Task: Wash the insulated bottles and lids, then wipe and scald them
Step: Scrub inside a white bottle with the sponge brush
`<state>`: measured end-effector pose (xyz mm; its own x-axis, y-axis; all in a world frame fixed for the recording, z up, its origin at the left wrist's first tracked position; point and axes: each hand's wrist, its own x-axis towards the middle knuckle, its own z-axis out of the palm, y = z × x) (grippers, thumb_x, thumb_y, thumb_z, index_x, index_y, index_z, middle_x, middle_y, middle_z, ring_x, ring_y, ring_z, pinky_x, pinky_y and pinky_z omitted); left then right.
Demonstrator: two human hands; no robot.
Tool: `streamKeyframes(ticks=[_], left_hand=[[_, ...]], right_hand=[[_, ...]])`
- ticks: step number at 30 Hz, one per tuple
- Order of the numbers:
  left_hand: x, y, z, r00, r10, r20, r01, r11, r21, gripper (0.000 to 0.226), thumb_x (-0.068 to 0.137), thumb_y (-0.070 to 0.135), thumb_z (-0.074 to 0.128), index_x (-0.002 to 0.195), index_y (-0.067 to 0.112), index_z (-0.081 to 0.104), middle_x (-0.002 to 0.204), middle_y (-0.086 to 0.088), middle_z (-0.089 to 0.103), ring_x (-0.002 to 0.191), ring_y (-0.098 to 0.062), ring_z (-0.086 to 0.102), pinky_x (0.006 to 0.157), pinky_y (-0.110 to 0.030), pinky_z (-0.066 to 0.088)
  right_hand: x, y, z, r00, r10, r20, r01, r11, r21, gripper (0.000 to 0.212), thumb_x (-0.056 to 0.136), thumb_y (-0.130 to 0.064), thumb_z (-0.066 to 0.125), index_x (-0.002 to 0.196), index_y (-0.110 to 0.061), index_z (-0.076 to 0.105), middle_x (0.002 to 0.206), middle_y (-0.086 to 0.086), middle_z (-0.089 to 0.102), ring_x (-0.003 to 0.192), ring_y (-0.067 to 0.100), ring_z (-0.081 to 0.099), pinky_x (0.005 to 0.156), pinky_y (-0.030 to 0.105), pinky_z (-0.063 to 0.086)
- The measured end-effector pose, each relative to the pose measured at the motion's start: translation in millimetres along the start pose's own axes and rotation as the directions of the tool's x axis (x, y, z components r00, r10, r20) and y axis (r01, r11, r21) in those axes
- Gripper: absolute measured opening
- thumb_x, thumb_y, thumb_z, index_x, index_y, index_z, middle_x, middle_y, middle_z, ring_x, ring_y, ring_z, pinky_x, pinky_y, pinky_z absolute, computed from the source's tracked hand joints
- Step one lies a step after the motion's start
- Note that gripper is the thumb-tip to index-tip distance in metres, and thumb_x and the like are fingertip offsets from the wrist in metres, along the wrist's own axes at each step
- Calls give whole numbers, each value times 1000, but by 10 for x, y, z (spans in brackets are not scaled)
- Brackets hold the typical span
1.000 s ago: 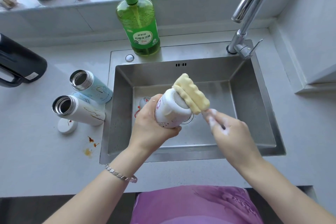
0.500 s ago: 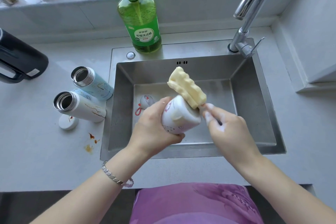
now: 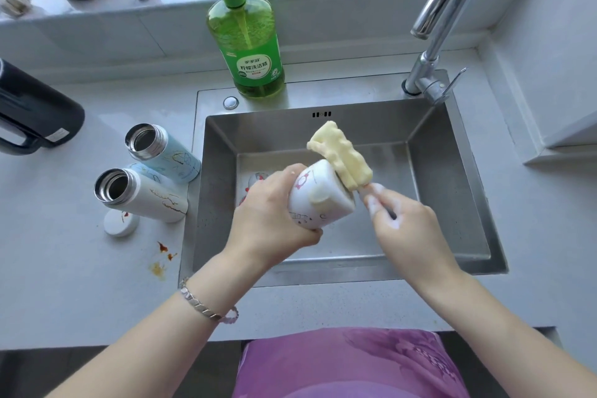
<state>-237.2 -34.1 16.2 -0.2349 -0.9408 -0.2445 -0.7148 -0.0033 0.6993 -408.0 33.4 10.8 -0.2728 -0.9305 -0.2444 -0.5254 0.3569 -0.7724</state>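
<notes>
Left hand (image 3: 271, 220) grips white bottle (image 3: 318, 200) over sink (image 3: 452, 178). Right hand (image 3: 403, 226), soapy, pinches sponge brush (image 3: 340, 153) handle, sponge on bottle end. Probably a lid (image 3: 256, 179) in basin. Two open bottles (image 3: 155, 171) on counter, left.

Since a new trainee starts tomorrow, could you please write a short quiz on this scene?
1. True or false: the left hand grips the white bottle above the sink.
2. What does the right hand hold? A) pink cloth B) yellow sponge brush C) soap bottle
3. How many uncapped bottles are on the counter left of the sink?
Key: 1 true; 2 B; 3 two, the blue bottle and the white-and-gold bottle.
</notes>
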Motion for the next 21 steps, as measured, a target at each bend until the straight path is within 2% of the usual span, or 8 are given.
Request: streamKeyframes(ticks=[4, 7, 9, 11, 13, 15, 19, 21], left_hand=[[65, -39, -16, 992, -113, -56, 105, 986, -130, 59, 49, 23, 80, 91, 50, 49, 85, 20, 60, 81, -8, 59, 72, -37, 55], [20, -1, 14, 999, -31, -17, 30, 997, -65, 61, 51, 22, 80, 95, 49, 48, 90, 25, 57, 84, -8, 55, 72, -32, 51], [21, -9, 13, 998, -62, -30, 59, 995, -84, 62, 51, 22, 80, 98, 47, 49, 86, 22, 59, 84, -9, 56, 73, -32, 51], [58, -60, 0, 993, -105, -49, 99, 988, -119, 59, 52, 20, 81, 97, 44, 51, 82, 21, 60, 81, -4, 57, 70, -30, 51], [55, -68, -6, 995, -90, -41, 84, 990, -117, 60, 52, 19, 81, 98, 45, 51, 83, 22, 60, 82, -3, 56, 69, -27, 49], [24, -63, -2, 996, -78, -43, 72, 991, -113, 60, 52, 20, 82, 98, 45, 52, 85, 23, 60, 84, -4, 56, 70, -28, 49], [26, -98, -7, 994, -87, -64, 79, 989, -123, 61, 50, 22, 81, 98, 47, 51, 86, 25, 60, 83, -5, 57, 70, -31, 51], [19, -96, -5, 995, -77, -71, 69, 992, -103, 62, 50, 23, 81, 99, 47, 51, 86, 24, 60, 84, -6, 57, 71, -31, 52]], right_hand=[[-44, 18, 19, 1000, -5, 29, 5, 1000, -6, 25, 94, -27, 45, 108, -26, 66, 49, 0, 36, 47, 14, 29, 51, 34, 27], [-7, 63, -6, 999, 38, -1, -38, 999, 21, 27, 95, -25, 46, 114, -27, 65, 51, -2, 46, 51, 12, 34, 57, 33, 33], [-52, 44, -22, 1000, 10, 28, -11, 999, 30, 27, 95, -24, 45, 113, -27, 65, 50, -1, 41, 48, 13, 32, 52, 31, 27], [-102, 25, -21, 998, -17, 68, 14, 999, 41, 25, 95, -24, 45, 108, -26, 66, 54, 5, 48, 47, 17, 33, 51, 34, 28], [-89, 49, -25, 999, 5, 52, -6, 1000, 28, 25, 95, -25, 45, 107, -23, 66, 64, 14, 55, 51, 17, 33, 53, 34, 30], [-86, 53, -36, 998, 20, 57, -22, 999, 36, 25, 95, -27, 44, 107, -26, 66, 62, 13, 51, 50, 15, 30, 53, 31, 27], [-149, 20, -27, 996, -1, 88, -8, 994, 106, 22, 94, -28, 43, 99, -31, 64, 78, 21, 62, 55, 26, 40, 54, 29, 30], [-178, 21, -19, 998, 0, 70, -6, 996, 90, 23, 95, -26, 43, 102, -27, 66, 68, 16, 59, 54, 24, 40, 53, 31, 30]])
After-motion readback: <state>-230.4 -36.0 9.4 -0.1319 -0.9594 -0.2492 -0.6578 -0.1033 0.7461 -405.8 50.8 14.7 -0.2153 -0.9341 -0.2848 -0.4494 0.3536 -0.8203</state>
